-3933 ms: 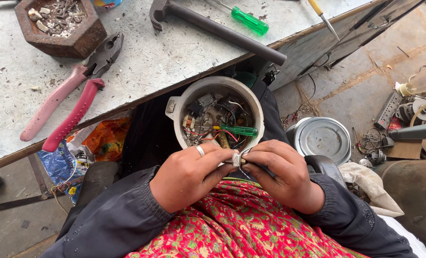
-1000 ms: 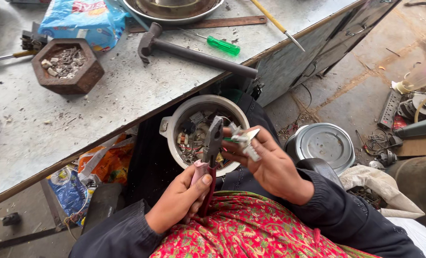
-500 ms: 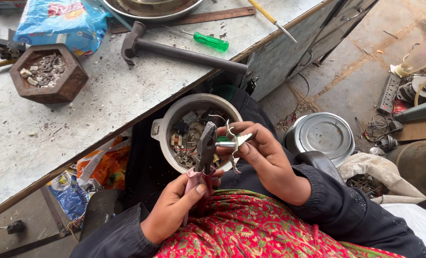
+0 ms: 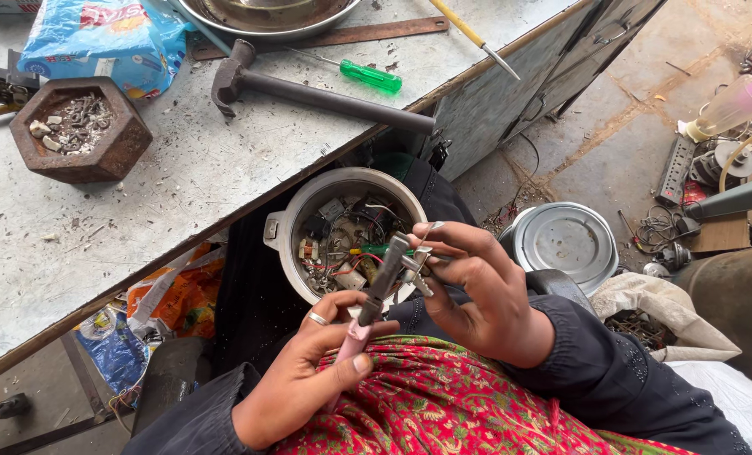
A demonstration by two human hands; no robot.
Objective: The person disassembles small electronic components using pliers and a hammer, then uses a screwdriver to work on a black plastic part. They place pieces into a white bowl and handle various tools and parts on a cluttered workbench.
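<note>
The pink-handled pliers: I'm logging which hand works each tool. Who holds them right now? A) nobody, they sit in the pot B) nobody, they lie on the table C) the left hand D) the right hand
C: the left hand grips the pink-handled pliers, while the right hand pinches a small metal part at their tip.

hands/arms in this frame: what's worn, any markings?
Both hands bare, no gloves. Left hand has a silver ring on one finger; right hand shows no ring. Both arms wear dark long sleeves, the fabric finely dotted, reaching to the wrists. No watch or bracelet visible.
</note>
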